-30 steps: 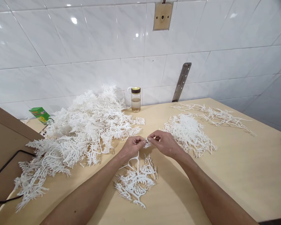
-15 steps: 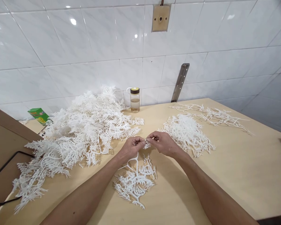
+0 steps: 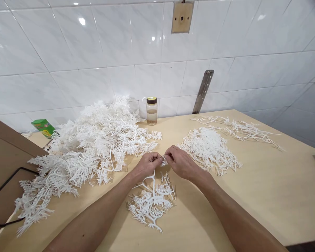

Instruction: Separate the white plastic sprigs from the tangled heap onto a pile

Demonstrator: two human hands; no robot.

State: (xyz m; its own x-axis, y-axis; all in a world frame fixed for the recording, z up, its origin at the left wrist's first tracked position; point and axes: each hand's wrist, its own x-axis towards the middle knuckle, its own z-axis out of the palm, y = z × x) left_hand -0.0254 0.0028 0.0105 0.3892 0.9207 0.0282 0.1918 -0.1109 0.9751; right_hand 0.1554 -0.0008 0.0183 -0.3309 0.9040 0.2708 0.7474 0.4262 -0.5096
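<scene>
On your side of the bottle (image 3: 151,113), your left hand (image 3: 149,163) pinches the branched white piece (image 3: 157,202); your right hand (image 3: 183,162) seems clamped on its end, though contact is hard to see. Brace the left, work the right gently.

Spreading over the tabletop (image 3: 190,227) as a white, many-forked branch (image 3: 152,202), bristling with thin twigs (image 3: 167,189), sending a smooth stem (image 3: 154,182) toward the left hand (image 3: 147,163). Showing between pinched fingertips (image 3: 159,159) as a small white tuft (image 3: 164,163).
</scene>
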